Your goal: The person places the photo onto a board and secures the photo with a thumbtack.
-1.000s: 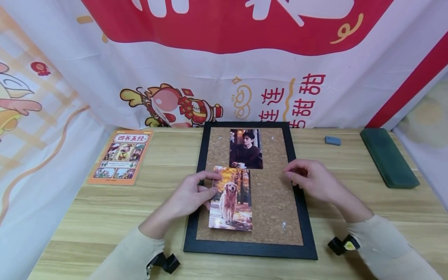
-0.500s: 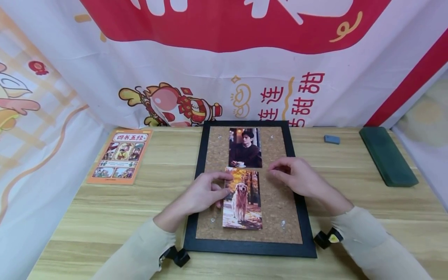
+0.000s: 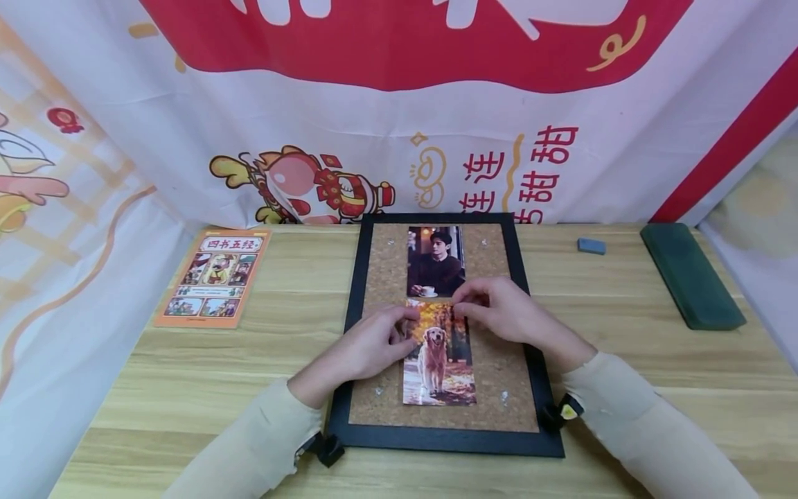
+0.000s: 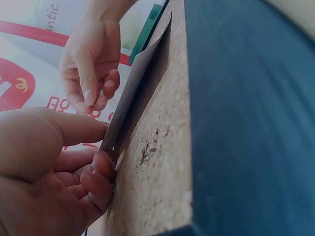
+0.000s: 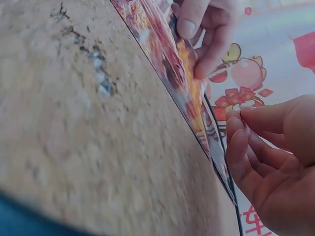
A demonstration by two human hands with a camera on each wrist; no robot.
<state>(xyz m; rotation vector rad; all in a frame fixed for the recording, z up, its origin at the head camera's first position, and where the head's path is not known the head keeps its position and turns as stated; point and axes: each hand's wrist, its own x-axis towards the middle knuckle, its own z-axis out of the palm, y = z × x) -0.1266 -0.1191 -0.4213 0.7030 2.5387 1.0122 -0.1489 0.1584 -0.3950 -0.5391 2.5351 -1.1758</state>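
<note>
A photo of a golden retriever (image 3: 436, 367) lies over a framed cork board (image 3: 499, 367), just below a photo of a person with a cup (image 3: 435, 263). My left hand (image 3: 377, 341) pinches the dog photo's left edge. In the left wrist view that photo (image 4: 133, 88) slants up off the cork. My right hand (image 3: 501, 310) is at the photo's upper right corner, thumb and forefinger pressed together. The right wrist view shows the right hand (image 5: 273, 167) with something tiny between its fingertips, too small to identify.
Small whitish marks, one at lower right (image 3: 505, 397), dot the cork. An orange booklet (image 3: 215, 278) lies on the wooden table at left. At right are a small blue block (image 3: 591, 246) and a dark green case (image 3: 692, 277). A printed cloth (image 3: 386, 111) hangs behind.
My left hand has carried the dog photo rightward, to below the other photo. The right hand has come in leftward from the frame's right side to the dog photo's upper right corner.
</note>
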